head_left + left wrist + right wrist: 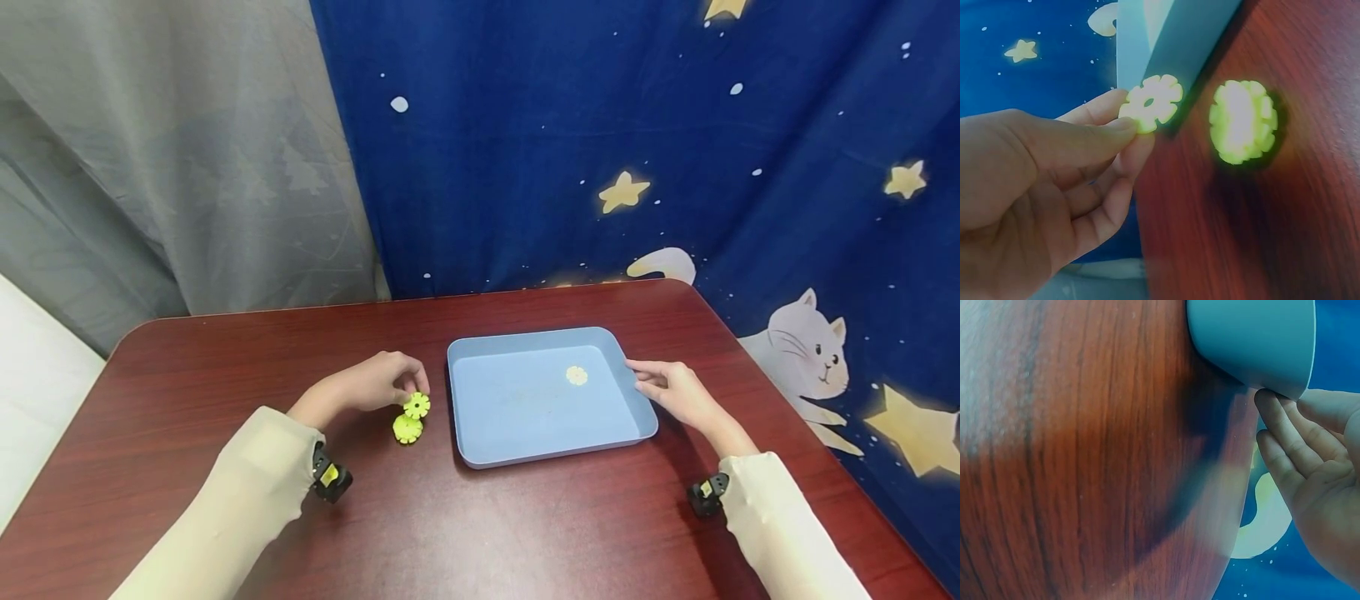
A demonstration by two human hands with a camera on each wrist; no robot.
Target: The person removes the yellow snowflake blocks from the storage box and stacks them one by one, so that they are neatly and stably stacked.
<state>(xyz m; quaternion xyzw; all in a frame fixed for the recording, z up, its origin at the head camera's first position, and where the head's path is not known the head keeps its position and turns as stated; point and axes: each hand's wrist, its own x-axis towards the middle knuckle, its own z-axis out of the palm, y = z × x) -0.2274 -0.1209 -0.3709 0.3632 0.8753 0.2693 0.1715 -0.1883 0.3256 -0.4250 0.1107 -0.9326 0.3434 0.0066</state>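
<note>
My left hand (386,382) pinches a yellow-green interlocking snowflake disc (417,406) between thumb and fingers, left of the tray. In the left wrist view the notched rim and centre slot of this disc (1166,94) show. Another yellow-green piece (407,430), notched like the disc, lies on the table just below; glare in the left wrist view blurs this piece (1243,122). Inside the blue tray (517,457) lies a pale cream disc (576,376). My right hand (678,392) touches the tray's right side, its fingers nearly straight against the outer wall (1254,344).
The tray stands on a dark red wood-grain table (360,533). Behind the table hang a grey curtain (187,150) and a blue curtain (510,150) with stars and cats. Each wrist carries a small black camera.
</note>
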